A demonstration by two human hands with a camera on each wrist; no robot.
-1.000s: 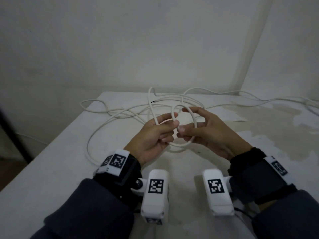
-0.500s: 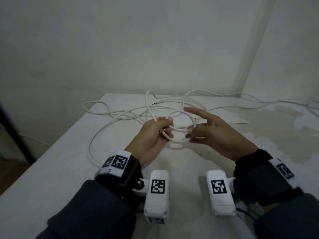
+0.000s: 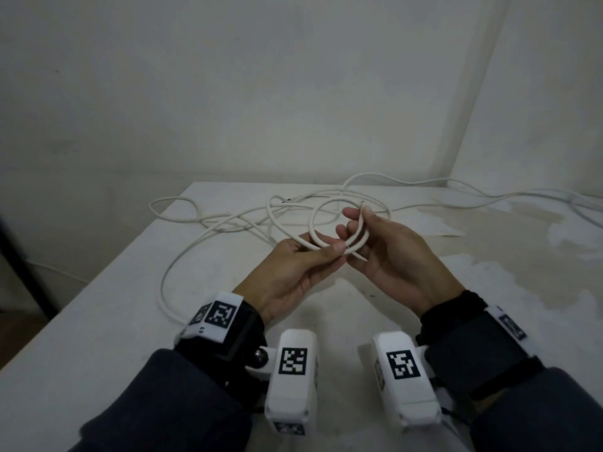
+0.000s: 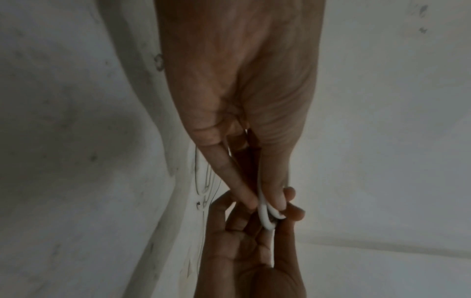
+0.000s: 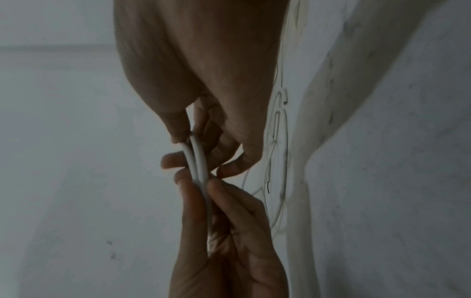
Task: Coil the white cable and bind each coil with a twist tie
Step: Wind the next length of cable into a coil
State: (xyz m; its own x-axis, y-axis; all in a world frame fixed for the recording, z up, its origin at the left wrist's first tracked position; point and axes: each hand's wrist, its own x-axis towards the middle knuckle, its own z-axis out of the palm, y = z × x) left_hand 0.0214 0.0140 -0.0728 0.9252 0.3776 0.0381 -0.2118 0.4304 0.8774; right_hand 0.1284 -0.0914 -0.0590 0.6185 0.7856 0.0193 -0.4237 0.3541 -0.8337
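White cable (image 3: 313, 223): small loop held above the table (image 3: 98, 321), left hand (image 3: 293, 269) pinching two overlapped strands, right hand (image 3: 388, 256) curled round the loop's far side; looks light, springy, likely best gripped at the crossing.
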